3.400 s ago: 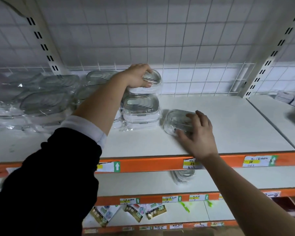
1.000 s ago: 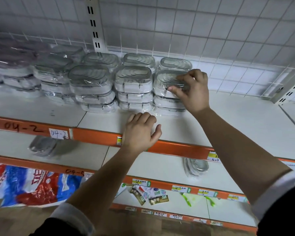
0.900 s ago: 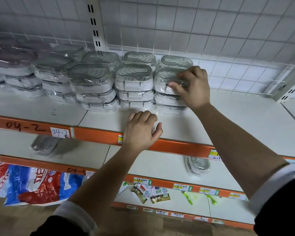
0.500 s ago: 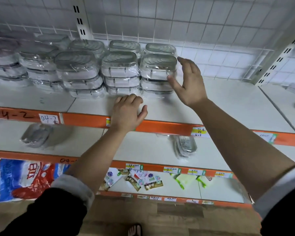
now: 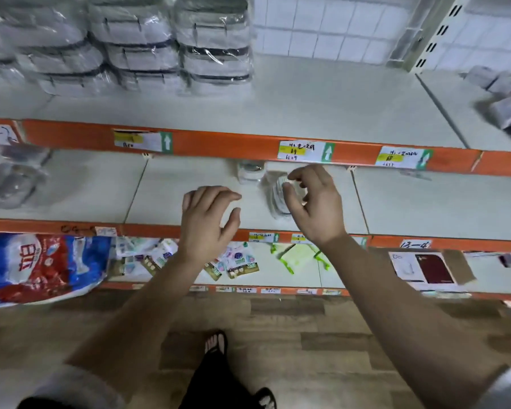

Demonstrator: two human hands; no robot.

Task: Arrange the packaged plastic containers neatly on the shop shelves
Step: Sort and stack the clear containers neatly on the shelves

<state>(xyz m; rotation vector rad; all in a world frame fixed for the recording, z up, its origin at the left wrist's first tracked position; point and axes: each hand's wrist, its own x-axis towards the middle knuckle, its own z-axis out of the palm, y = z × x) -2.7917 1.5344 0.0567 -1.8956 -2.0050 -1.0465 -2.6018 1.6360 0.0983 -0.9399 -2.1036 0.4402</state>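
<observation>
Just ahead of right grip (image 5: pixel 316 205), wrapped container (image 5: pixel 273 197) on middle shelf (image 5: pixel 410 202): pickup step, half-curled round it, can't tell if grasping. Left grip (image 5: pixel 208 219) released. Next: firm pinch, lift to stacks (image 5: pixel 165 45).

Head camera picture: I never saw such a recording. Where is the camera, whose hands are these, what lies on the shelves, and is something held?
There is no machine here. A person wears the camera on the head, so you look down along both arms at shop shelves. The left hand is open above the middle shelf and holds nothing. The right hand curls its fingers at a wrapped container on that shelf; blur hides whether it grips it. Stacks of wrapped containers stand on the top shelf. The bottom shelf holds a red and blue bag and small packets.
</observation>
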